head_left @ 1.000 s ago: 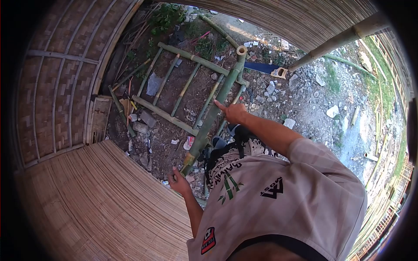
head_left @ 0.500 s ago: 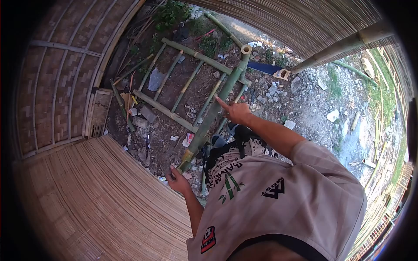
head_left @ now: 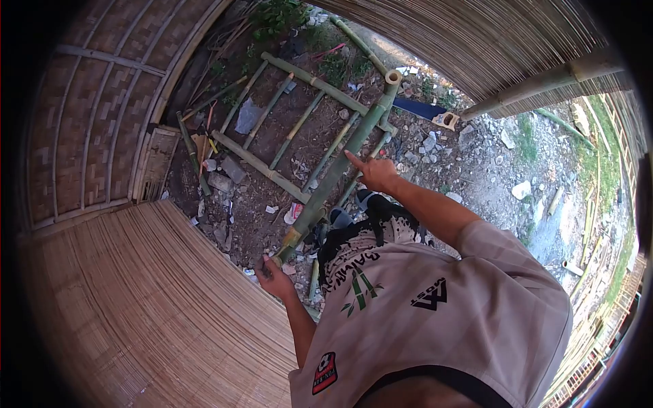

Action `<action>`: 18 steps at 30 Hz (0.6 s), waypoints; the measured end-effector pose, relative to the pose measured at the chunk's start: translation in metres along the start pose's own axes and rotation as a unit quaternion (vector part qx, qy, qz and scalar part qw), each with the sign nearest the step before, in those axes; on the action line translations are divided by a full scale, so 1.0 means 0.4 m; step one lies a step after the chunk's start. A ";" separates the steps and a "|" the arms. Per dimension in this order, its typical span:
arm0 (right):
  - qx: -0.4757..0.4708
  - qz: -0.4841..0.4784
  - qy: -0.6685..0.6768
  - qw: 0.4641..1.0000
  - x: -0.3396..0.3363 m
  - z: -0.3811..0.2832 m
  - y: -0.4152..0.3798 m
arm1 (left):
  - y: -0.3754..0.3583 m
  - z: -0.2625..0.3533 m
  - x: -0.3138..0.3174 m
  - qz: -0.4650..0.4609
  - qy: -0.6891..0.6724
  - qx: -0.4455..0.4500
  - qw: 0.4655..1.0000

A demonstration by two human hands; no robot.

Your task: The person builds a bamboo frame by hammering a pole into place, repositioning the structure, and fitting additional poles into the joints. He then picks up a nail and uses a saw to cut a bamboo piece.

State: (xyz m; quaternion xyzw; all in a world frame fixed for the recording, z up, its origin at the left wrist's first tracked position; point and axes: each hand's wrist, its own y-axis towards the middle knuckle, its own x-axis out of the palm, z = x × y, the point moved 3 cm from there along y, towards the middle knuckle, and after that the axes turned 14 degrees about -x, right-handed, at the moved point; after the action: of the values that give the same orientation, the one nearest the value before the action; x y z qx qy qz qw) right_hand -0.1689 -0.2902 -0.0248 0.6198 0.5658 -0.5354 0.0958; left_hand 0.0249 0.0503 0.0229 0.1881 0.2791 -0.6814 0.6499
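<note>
A thick green bamboo pole (head_left: 331, 178) slants across the scene in front of my legs, its hollow round end at the top. My left hand (head_left: 276, 280) is at the pole's lower end, beside a yellowish cut section, with fingers curled against it. My right hand (head_left: 378, 174) is over the pole's middle; its index finger stretches out to the pole's surface while the other fingers are bent. A bamboo frame with several rungs (head_left: 292, 130) lies on the ground beyond the pole.
A handsaw (head_left: 420, 110) with a wooden handle lies right of the pole's top. Woven bamboo walls (head_left: 102, 115) rise at left, and a slatted bamboo surface (head_left: 149, 299) spans the lower left. Stones and rubble (head_left: 493, 160) cover the ground at right.
The view has shifted slightly. The pole's lower end is now closer to my left hand's fingers. My right hand keeps about the same place along the pole.
</note>
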 end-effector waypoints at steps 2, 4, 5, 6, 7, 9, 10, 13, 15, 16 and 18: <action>0.001 -0.006 0.000 1.000 -0.006 -0.001 -0.001 | 0.000 -0.004 0.002 -0.003 -0.012 -0.011 1.000; 0.002 -0.013 0.000 1.000 -0.009 -0.001 -0.004 | -0.008 0.011 0.003 -0.007 -0.026 -0.023 0.999; 0.001 -0.014 -0.002 1.000 -0.009 -0.001 -0.005 | -0.013 0.017 0.002 -0.012 -0.039 -0.033 0.999; 0.001 -0.015 -0.004 1.000 -0.011 -0.001 -0.005 | -0.014 0.017 0.003 -0.011 -0.040 -0.033 0.999; -0.001 -0.014 -0.005 1.000 -0.011 0.000 -0.004 | -0.016 0.017 0.003 0.000 -0.035 -0.029 0.999; -0.004 -0.014 -0.005 1.000 -0.010 0.003 -0.003 | -0.018 0.016 0.003 0.011 -0.030 -0.024 0.999; -0.005 -0.015 -0.005 1.000 -0.008 0.004 -0.002 | -0.019 0.016 0.003 0.008 -0.039 -0.023 0.999; -0.010 0.000 -0.017 1.000 -0.007 0.004 -0.003 | -0.020 0.018 -0.001 0.003 -0.035 -0.030 0.999; -0.009 -0.005 -0.013 1.000 -0.010 0.006 -0.004 | -0.023 0.022 -0.001 0.001 -0.024 -0.038 0.999; -0.010 -0.006 -0.013 1.000 -0.008 0.007 -0.003 | -0.025 0.024 0.000 0.003 -0.029 -0.032 0.999; -0.016 0.005 -0.018 1.000 -0.004 0.010 -0.002 | -0.026 0.024 0.000 0.005 -0.034 -0.026 0.999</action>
State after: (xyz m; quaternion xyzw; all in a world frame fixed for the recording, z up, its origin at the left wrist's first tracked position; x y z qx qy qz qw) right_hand -0.1714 -0.2939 -0.0247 0.6116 0.5690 -0.5368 0.1184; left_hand 0.0158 0.0443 0.0319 0.1493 0.2736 -0.6765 0.6672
